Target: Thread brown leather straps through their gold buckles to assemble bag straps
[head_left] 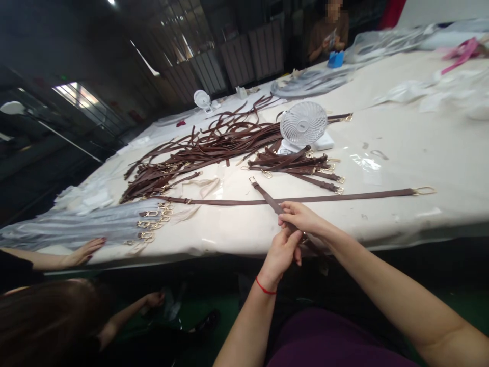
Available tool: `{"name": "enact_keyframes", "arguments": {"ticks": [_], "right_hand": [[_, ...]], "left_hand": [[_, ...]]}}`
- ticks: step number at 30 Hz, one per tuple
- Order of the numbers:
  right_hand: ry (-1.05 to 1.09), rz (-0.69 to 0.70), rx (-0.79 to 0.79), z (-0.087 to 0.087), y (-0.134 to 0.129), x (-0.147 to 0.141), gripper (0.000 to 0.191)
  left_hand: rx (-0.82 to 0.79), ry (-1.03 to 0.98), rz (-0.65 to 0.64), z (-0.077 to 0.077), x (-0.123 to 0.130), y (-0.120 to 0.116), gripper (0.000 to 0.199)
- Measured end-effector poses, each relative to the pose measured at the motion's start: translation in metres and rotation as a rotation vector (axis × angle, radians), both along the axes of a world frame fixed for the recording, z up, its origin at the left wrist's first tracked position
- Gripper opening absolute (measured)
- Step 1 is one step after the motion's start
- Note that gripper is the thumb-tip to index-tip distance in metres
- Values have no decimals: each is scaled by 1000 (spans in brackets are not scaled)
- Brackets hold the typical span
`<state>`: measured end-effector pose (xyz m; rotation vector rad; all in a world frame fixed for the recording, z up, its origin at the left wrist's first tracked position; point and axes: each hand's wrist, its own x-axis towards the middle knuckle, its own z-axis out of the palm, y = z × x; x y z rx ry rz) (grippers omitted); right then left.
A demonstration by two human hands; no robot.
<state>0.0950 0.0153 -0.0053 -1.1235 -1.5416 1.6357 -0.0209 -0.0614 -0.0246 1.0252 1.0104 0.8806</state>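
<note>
A brown leather strap [268,198] with a gold buckle slants over the table edge, its buckle end pointing away from me. My left hand [280,255], with a red string on the wrist, is closed round the near part of it. My right hand [304,219] pinches the same strap just above, its fingers touching the left hand's. Where the strap meets my palms, it is hidden. Behind my hands a longer brown strap [344,197] lies straight across the table, a gold loop at its right end. The held strap crosses over it.
Beyond lie a heap of long brown straps [229,148] and a smaller bundle of short buckled straps [292,163]. A white fan [304,124] stands behind the bundle. Plastic-wrapped straps [76,224] lie left, beside a co-worker's hand [89,250]. Another person [330,35] sits far back.
</note>
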Motion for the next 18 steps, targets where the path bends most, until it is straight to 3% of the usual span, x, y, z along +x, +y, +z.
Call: {"name": "enact_keyframes", "arguments": {"ticks": [3,7,9,14,18], "right_hand": [[108,-38,-36,2,-5,9,16],[226,-41,-114,8,-17,17,25],[227,-22,-128,11,-26,20,28],[169,45,-159,12,-47,28,32],[79,87,-205,2,-53,34,41]], "left_hand": [[-27,3,-47,10,-19,12,38],[-34,-174,325,22,-37,38,26],[-92,-347,425,23,-40,54,22],[-286,-699,387,16,-37,91,37],[-282,-767,503,14,-35,107,36]]}}
